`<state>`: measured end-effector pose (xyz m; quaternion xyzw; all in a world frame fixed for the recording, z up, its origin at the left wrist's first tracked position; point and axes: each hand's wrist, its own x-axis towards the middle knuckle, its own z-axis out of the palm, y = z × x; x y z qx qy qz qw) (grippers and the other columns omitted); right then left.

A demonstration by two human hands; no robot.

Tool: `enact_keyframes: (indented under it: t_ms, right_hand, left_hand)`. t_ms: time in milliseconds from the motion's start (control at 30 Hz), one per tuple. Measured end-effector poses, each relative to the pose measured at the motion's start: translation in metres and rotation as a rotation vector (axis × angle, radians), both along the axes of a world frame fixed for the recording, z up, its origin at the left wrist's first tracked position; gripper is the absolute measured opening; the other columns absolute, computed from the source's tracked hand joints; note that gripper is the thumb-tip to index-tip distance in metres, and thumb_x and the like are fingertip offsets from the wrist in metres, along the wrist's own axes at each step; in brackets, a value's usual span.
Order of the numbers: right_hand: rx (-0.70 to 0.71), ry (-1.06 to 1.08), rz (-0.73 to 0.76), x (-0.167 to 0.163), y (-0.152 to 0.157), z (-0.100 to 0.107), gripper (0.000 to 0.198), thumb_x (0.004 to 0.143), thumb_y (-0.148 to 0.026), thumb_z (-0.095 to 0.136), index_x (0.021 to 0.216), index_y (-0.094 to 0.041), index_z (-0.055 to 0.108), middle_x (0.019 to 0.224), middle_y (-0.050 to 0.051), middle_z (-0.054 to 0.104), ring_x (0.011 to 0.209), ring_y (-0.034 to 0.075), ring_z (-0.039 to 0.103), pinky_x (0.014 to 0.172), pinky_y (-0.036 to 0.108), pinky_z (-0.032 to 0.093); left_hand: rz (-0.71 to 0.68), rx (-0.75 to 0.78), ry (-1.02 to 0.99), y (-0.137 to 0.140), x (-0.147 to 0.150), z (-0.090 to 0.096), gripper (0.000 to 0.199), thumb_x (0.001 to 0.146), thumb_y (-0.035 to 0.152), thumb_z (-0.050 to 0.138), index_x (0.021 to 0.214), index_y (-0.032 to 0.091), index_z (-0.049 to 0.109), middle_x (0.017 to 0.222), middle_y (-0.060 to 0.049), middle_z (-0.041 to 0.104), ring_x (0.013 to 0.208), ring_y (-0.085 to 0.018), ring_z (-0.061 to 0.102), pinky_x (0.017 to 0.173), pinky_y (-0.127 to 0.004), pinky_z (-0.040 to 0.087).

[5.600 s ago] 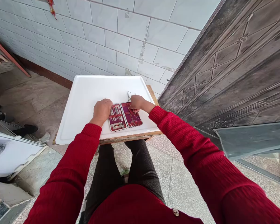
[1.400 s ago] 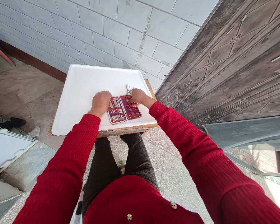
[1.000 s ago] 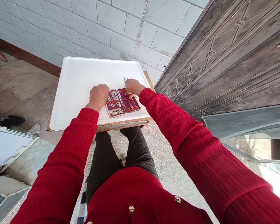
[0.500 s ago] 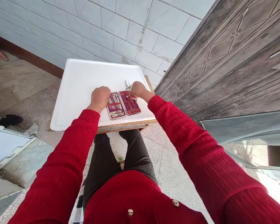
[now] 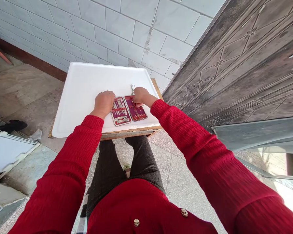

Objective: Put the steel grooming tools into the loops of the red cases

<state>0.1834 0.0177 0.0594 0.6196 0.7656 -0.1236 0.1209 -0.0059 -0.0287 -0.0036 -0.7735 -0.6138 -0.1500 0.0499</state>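
Note:
An open manicure case (image 5: pixel 129 103) with a dark red lining and a metal rim lies on the white tabletop (image 5: pixel 92 84). Slim metal tools (image 5: pixel 119 105) sit under a strap in its left half, with nail clippers (image 5: pixel 122 119) at the bottom. Small scissors (image 5: pixel 138 116) lie in the right half. My left hand (image 5: pixel 104 102) is closed on the case's left edge. Bent over the upper part of the right half, my right hand (image 5: pixel 141 96) has its fingers pinched low among the tools; what they hold is hidden. Just behind it lies a metal plier-like tool (image 5: pixel 132 87), partly covered.
A tiled wall (image 5: pixel 109 29) stands behind the table. At the right, a patterned dark metal door (image 5: pixel 210 68) leans close to the table's corner. The wooden table edge (image 5: pixel 127 134) runs in front of my legs (image 5: pixel 146 159).
My right hand has moved slightly left and down into the right half of the case. My left hand stays at the left edge.

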Motion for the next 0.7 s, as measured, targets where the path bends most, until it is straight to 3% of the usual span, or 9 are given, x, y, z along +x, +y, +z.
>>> enact_keyframes:
  t_ms: [133, 333, 533, 700]
  right_hand:
    - [-0.016, 0.131, -0.074, 0.008, 0.003, -0.006, 0.002, 0.081, -0.010, 0.074, 0.082, -0.009, 0.073, 0.058, 0.006, 0.070, 0.067, 0.021, 0.071, 0.076, 0.030, 0.060]
    - [-0.028, 0.447, -0.201, 0.022, 0.010, -0.009, 0.025, 0.081, -0.010, 0.073, 0.060, -0.017, 0.060, 0.052, 0.003, 0.061, 0.055, 0.018, 0.064, 0.064, 0.029, 0.057]
    - [0.115, 0.480, -0.124, 0.020, 0.021, -0.002, 0.026, 0.078, -0.011, 0.070, 0.055, -0.018, 0.059, 0.046, 0.002, 0.055, 0.052, 0.018, 0.059, 0.067, 0.037, 0.058]
    - [0.168, 0.537, -0.155, 0.027, 0.030, -0.001, 0.029, 0.077, -0.010, 0.066, 0.050, -0.017, 0.058, 0.047, 0.004, 0.057, 0.053, 0.018, 0.059, 0.067, 0.035, 0.057]
  left_hand:
    - [0.006, 0.003, 0.002, 0.000, 0.000, 0.000, 0.031, 0.102, 0.019, 0.038, 0.090, 0.016, 0.067, 0.099, -0.013, 0.070, 0.091, -0.028, 0.065, 0.073, -0.036, 0.041]
    - [-0.011, 0.025, 0.028, -0.002, 0.000, 0.002, 0.031, 0.101, 0.016, 0.039, 0.089, 0.015, 0.067, 0.097, -0.012, 0.071, 0.088, -0.026, 0.065, 0.071, -0.035, 0.042]
    - [-0.013, 0.008, 0.042, -0.003, 0.001, 0.004, 0.031, 0.101, 0.015, 0.040, 0.087, 0.015, 0.067, 0.098, -0.013, 0.071, 0.089, -0.027, 0.065, 0.069, -0.035, 0.040]
    - [-0.002, 0.006, 0.049, -0.004, 0.000, 0.004, 0.030, 0.101, 0.014, 0.041, 0.089, 0.015, 0.068, 0.098, -0.012, 0.071, 0.087, -0.026, 0.065, 0.067, -0.035, 0.039]
